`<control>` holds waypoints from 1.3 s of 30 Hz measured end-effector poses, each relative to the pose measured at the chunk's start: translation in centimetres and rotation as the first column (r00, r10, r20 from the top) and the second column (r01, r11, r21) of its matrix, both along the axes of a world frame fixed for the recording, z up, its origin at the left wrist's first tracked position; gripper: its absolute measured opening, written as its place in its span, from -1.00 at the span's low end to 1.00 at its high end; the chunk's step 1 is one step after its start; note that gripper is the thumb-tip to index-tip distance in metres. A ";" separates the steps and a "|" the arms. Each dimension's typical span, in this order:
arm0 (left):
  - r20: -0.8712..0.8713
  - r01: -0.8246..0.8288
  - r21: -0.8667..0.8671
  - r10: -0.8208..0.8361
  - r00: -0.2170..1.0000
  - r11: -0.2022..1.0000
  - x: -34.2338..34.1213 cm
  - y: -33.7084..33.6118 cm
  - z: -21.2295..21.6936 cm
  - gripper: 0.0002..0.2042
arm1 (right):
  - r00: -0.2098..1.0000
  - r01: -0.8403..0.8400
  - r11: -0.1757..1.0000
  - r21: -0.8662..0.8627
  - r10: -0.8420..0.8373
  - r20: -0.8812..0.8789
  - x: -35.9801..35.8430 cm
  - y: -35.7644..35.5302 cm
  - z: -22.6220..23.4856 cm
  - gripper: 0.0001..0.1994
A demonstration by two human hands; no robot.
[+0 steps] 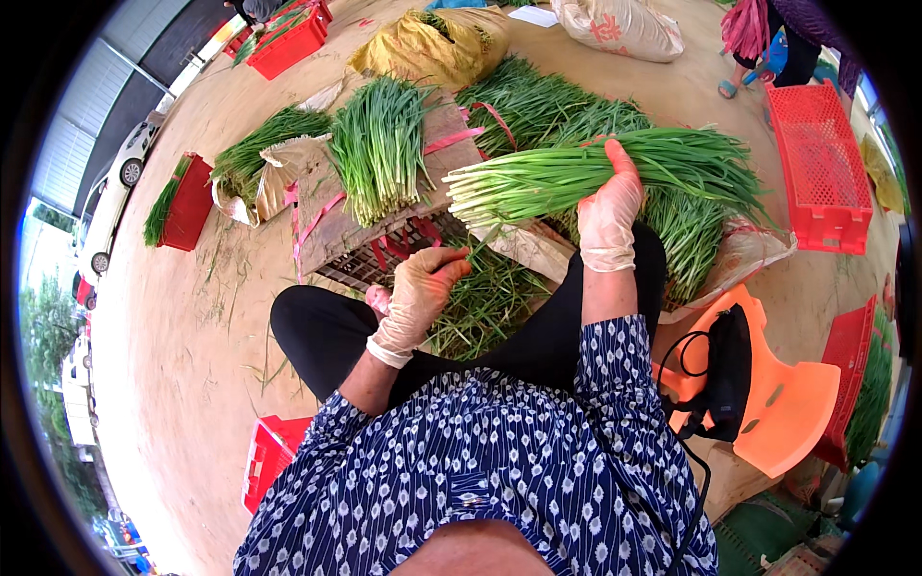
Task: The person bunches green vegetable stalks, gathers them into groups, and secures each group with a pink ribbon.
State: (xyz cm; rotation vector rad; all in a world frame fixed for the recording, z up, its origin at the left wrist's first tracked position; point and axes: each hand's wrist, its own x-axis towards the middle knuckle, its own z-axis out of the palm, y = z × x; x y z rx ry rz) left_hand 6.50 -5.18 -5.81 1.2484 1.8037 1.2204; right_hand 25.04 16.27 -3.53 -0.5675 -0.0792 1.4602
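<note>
My right hand [612, 213], in a thin pale glove, is closed around a thick bunch of garlic chives [538, 182]. The bunch lies nearly level, pale stem ends to the left and green tips to the right. Below those stem ends my left hand [425, 291], gloved too, has its fingers pinched together; whatever they hold is too small to make out. Another bunch of chives [380, 149] rests on a wooden board [322, 197] over a dark plastic crate [370, 257]. Loose green trimmings [490, 298] lie between my knees.
A large heap of chives [538, 101] lies ahead on sacking. An orange plastic chair [783, 403] with a black bag [727, 374] stands to my right. Red crates [821, 163] are on both sides. Full sacks [619, 27] and another person [802, 38] are farther off.
</note>
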 end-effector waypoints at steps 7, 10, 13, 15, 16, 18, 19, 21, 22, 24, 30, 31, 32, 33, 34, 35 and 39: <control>0.621 -0.260 -0.110 0.271 0.736 0.959 2.8 6.9 -2.1 -0.89 | 0.990 0.008 1.000 0.012 -0.010 0.140 -3.0 -1.7 -0.5 -0.66; 0.805 -0.291 -0.185 0.315 0.503 0.939 2.6 7.2 -3.9 -0.93 | 0.990 -0.012 1.000 -0.016 0.014 0.141 -3.1 -2.6 0.4 -0.69; 0.578 -0.195 -0.034 0.179 0.796 0.980 2.3 5.4 -2.1 -0.91 | 0.998 -0.057 0.997 -0.047 0.058 0.030 -1.5 -0.9 -1.0 -0.71; 0.427 -0.136 0.032 0.110 0.898 0.990 2.3 3.6 0.2 -0.92 | 0.985 -0.168 0.977 -0.127 0.163 -0.049 -0.7 -0.8 -0.9 -0.80; 0.356 -0.124 0.056 0.097 0.930 0.991 2.0 2.9 0.5 -0.93 | 0.974 -0.220 0.966 -0.139 0.208 -0.093 -0.3 -0.6 -1.1 -0.82; 0.300 -0.108 0.100 0.073 0.951 0.989 1.6 1.6 2.5 -0.93 | 0.940 -0.322 0.942 -0.093 0.307 -0.150 0.2 -0.1 -1.4 -0.88; 0.136 -0.100 0.115 0.085 0.987 0.988 -0.4 0.9 1.1 -0.93 | 0.944 -0.311 0.946 -0.093 0.296 -0.146 0.6 0.1 -1.6 -0.89; 0.226 -0.091 0.062 0.075 0.971 0.994 -2.0 -0.7 3.0 -0.87 | 0.948 -0.298 0.950 -0.087 0.285 -0.139 0.9 0.1 -1.1 -0.90; 0.141 -0.056 0.048 0.048 0.989 0.997 -3.6 -1.5 1.8 -0.84 | 0.944 -0.298 0.951 -0.078 0.281 -0.175 1.1 0.6 -1.7 -0.91; -0.029 0.002 -0.130 -0.006 1.000 0.992 -7.6 -3.0 -0.5 -0.92 | 0.949 -0.262 0.962 -0.082 0.241 -0.204 1.7 1.1 -1.4 -0.90; -0.267 -0.010 -0.363 -0.093 0.959 0.932 -5.5 -2.4 -0.8 -0.26 | 0.927 -0.317 0.944 -0.087 0.289 -0.240 1.2 1.1 -2.0 -0.87; 0.074 0.055 -0.197 -0.041 0.996 0.979 -3.3 -1.5 0.4 -0.28 | 0.921 -0.335 0.936 -0.105 0.303 -0.245 0.6 0.6 -1.8 -0.86; 0.411 0.095 -0.107 -0.043 0.910 0.990 -1.2 -0.5 1.9 -0.28 | 0.915 -0.355 0.927 -0.123 0.317 -0.250 0.1 0.3 -1.8 -0.86; 0.459 0.129 -0.033 -0.100 0.883 0.991 0.3 0.7 2.6 -0.42 | 0.912 -0.368 0.920 -0.138 0.328 -0.246 -0.4 0.1 -1.8 -0.85; 0.545 0.086 0.054 -0.102 0.832 0.995 1.3 2.1 1.7 -0.52 | 0.907 -0.377 0.919 -0.116 0.340 -0.249 -1.2 -0.1 -2.0 -0.85; 0.624 0.043 0.135 -0.119 0.772 0.990 2.0 3.4 0.6 -0.63 | 0.896 -0.402 0.907 -0.126 0.361 -0.259 -1.6 -0.5 -1.9 -0.86; 0.453 -0.019 0.210 -0.080 0.888 0.978 3.4 5.1 1.0 -0.84 | 0.886 -0.429 0.897 -0.104 0.396 -0.243 -2.1 -0.8 -2.9 -0.87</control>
